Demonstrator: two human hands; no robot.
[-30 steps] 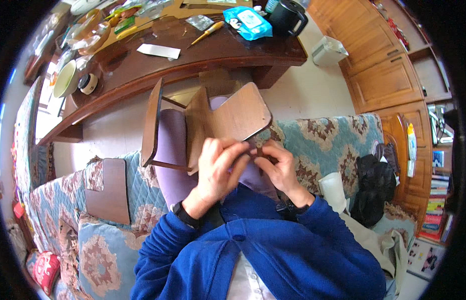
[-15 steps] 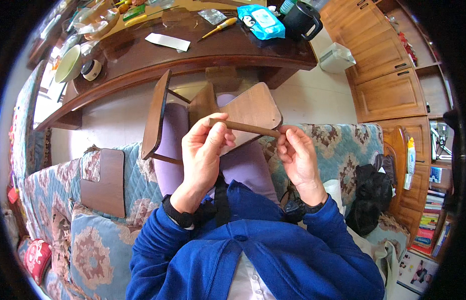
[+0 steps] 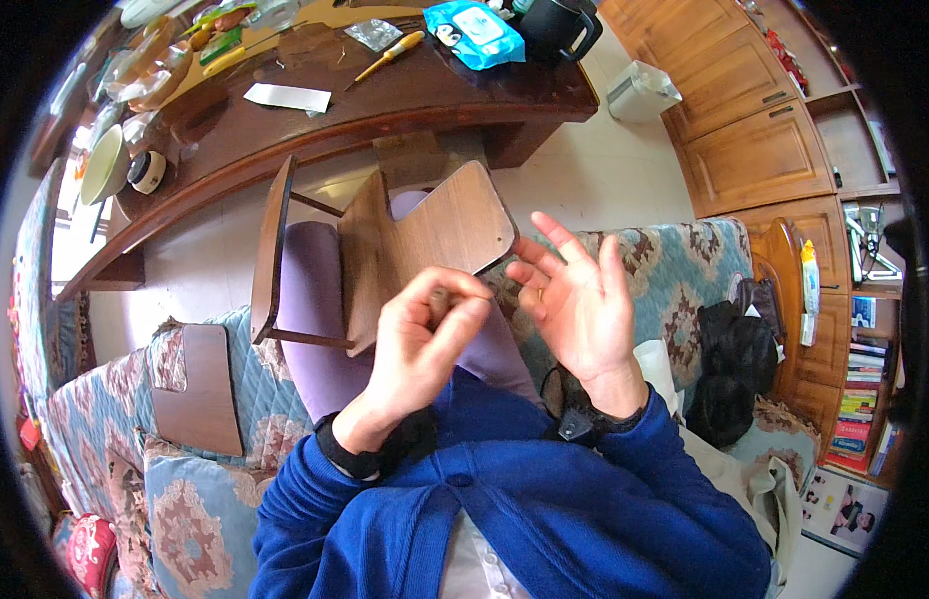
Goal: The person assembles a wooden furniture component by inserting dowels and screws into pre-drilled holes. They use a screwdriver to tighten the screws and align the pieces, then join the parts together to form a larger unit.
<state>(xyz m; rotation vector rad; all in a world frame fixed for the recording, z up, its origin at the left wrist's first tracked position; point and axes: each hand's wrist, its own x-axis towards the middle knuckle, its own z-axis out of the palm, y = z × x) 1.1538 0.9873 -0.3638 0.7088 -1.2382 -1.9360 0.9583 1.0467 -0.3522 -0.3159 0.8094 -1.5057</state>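
My left hand (image 3: pixel 425 344) is held in front of the wooden assembly, its fingers curled round and the thumb against the index finger. What it holds is hidden; only a small dull spot shows within the curled fingers. To its right my right hand (image 3: pixel 581 311) is open, palm up, with fingers spread and nothing in them. Across my lap rests a partly joined brown wooden assembly (image 3: pixel 450 225). It has a flat panel with rounded corners, an upright side panel (image 3: pixel 273 255) on the left, and thin rods (image 3: pixel 310 340) between the boards.
On the patterned sofa (image 3: pixel 275 404) at my left lies a brown board (image 3: pixel 200 399) with a cut-out corner. Beyond my knees stands a dark wooden table (image 3: pixel 385 105) with a yellow-handled screwdriver (image 3: pixel 390 57), white strip (image 3: pixel 288 97), blue wipes pack (image 3: pixel 474 35) and black kettle (image 3: pixel 559 32). Black bag (image 3: pixel 729 374) at right.
My right hand has let go of the brown rod and spread open. My left hand has turned and curled lower; the rod no longer shows. The view has shifted slightly.
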